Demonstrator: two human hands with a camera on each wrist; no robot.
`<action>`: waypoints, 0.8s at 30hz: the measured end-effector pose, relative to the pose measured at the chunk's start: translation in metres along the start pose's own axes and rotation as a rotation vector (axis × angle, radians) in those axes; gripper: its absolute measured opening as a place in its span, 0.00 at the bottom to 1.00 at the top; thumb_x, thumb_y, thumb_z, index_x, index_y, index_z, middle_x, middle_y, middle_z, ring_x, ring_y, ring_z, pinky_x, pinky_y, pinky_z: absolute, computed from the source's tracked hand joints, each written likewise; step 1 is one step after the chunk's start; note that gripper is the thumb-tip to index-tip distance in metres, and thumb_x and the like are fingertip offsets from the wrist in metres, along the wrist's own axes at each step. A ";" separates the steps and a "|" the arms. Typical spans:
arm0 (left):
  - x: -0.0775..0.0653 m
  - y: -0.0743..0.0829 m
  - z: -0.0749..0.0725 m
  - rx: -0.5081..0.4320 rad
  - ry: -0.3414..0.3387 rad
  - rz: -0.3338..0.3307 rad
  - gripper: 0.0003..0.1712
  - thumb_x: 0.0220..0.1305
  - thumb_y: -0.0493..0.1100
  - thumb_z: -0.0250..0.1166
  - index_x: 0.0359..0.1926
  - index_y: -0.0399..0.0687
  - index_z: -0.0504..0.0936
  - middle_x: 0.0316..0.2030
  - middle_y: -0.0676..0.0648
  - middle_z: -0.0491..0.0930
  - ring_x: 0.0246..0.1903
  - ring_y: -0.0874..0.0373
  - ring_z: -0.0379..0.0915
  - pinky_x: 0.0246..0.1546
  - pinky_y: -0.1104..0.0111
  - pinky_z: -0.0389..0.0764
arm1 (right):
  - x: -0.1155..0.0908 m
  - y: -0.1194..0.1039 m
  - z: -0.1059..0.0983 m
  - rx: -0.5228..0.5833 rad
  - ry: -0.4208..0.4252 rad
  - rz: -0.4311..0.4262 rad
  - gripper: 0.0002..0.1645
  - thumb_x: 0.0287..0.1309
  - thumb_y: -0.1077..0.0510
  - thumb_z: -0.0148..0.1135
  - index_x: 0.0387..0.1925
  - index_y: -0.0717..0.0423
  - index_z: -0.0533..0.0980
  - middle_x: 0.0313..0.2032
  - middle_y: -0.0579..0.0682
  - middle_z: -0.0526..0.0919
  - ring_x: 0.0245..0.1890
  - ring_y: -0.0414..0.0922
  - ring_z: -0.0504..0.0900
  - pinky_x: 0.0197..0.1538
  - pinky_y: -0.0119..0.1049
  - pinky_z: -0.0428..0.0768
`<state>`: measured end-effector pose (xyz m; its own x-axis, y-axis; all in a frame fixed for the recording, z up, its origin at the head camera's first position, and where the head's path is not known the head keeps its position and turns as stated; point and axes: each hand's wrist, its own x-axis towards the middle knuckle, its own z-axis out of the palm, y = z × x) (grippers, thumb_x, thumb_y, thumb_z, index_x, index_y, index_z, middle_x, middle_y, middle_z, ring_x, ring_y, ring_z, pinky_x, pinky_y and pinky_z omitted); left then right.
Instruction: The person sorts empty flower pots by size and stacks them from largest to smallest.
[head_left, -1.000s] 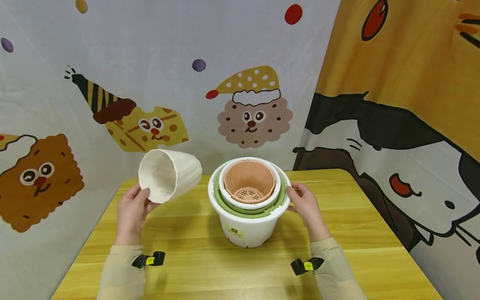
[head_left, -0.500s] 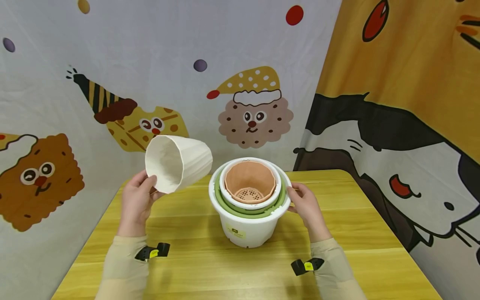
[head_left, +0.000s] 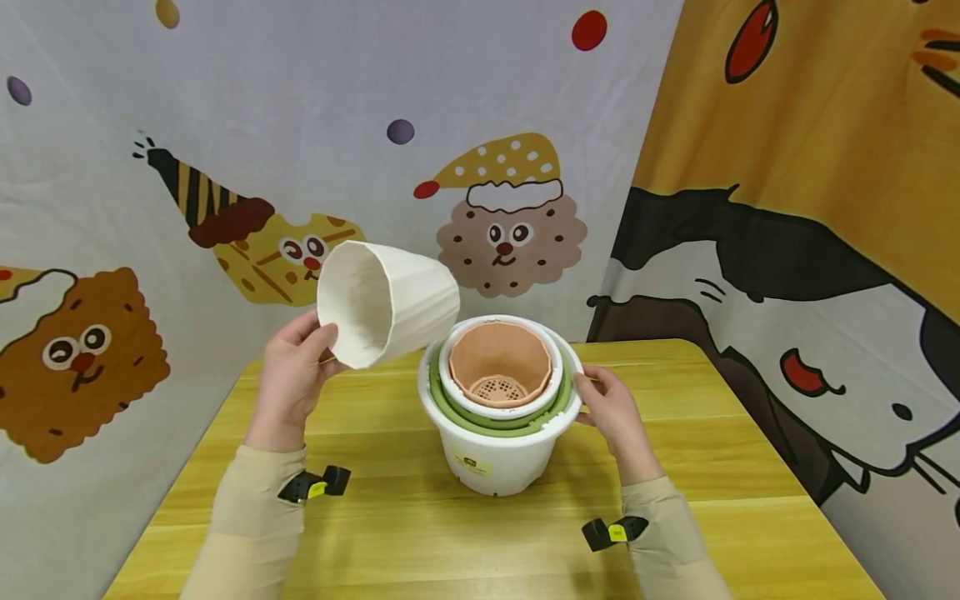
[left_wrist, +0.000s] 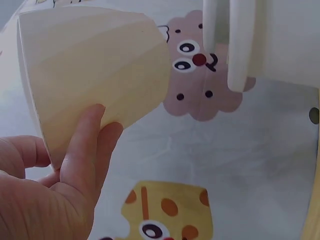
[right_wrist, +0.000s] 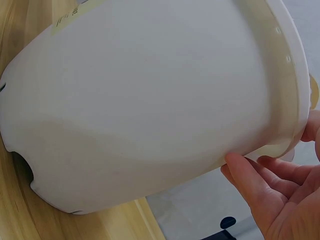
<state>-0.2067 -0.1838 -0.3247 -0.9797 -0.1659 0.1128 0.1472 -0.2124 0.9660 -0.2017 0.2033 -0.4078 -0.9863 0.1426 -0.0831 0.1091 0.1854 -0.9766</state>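
My left hand pinches the rim of a white flower pot with faceted sides. The pot is tipped on its side in the air, mouth toward the left, its base just above the nested pots. On the table stands a large white flower pot with a yellow label. Inside it sit a green pot, a smaller white pot and, innermost, a terracotta-coloured pot with a perforated bottom. My right hand grips the large pot's rim on its right side, thumb on top, fingers below, as the right wrist view shows.
The stack stands on a wooden table. Behind the table hangs a white curtain printed with cartoon snacks; an orange curtain with a cartoon cat is on the right. Each wrist wears a black strap.
My left hand has lifted the faceted white pot up and to the right, bringing it close over the nested pots' left edge. The right hand and the stack have stayed in place.
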 end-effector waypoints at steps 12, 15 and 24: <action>0.002 0.006 0.022 0.082 -0.090 0.037 0.22 0.71 0.37 0.58 0.63 0.33 0.74 0.43 0.45 0.79 0.34 0.58 0.81 0.33 0.69 0.86 | 0.000 0.000 0.001 -0.002 0.000 -0.001 0.29 0.73 0.52 0.51 0.66 0.67 0.67 0.54 0.65 0.73 0.47 0.51 0.79 0.45 0.39 0.86; 0.003 0.006 0.025 0.092 -0.106 0.035 0.22 0.71 0.38 0.58 0.64 0.34 0.74 0.43 0.45 0.80 0.34 0.58 0.82 0.33 0.68 0.86 | 0.000 0.001 0.002 -0.005 0.003 -0.003 0.28 0.73 0.52 0.51 0.65 0.67 0.67 0.55 0.66 0.73 0.49 0.54 0.78 0.44 0.39 0.86; 0.006 0.004 0.036 0.157 -0.141 0.058 0.21 0.71 0.38 0.58 0.62 0.37 0.77 0.43 0.44 0.81 0.34 0.57 0.83 0.33 0.65 0.87 | 0.001 0.002 0.002 -0.011 0.009 -0.007 0.29 0.74 0.52 0.51 0.66 0.67 0.67 0.55 0.66 0.73 0.50 0.53 0.78 0.43 0.37 0.86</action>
<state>-0.2169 -0.1514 -0.3116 -0.9811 -0.0350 0.1904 0.1920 -0.0515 0.9800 -0.2024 0.2014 -0.4100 -0.9858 0.1503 -0.0745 0.1037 0.1968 -0.9749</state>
